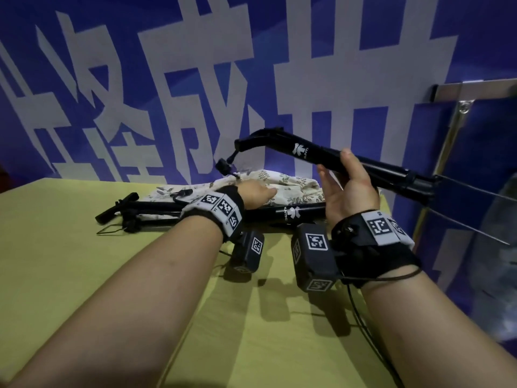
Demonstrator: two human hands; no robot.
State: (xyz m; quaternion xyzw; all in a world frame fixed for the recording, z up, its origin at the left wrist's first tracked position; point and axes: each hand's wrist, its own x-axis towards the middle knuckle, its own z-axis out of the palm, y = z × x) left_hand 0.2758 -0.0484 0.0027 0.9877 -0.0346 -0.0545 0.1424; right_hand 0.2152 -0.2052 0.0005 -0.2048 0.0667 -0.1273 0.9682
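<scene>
Behind, a blue banner (195,79) with huge white Chinese characters; below, a yellow-green tabletop (70,261). Raised above it in the right hand (347,191), a black folding pole (307,152): matte tube sections, bent grip end, white logo with lettering too blurred to read, thin metal rods at the far end. Thumb hooked over the tube, palm towards the camera. Left hand (257,194) palm-down on a cream leaf-print cloth (293,183), fingers largely hidden, grip impossible to tell. Second black pole (293,212) with the same logo flat on the tabletop, just in front of the cloth. Black wrist bands (223,208) with square coded markers.
</scene>
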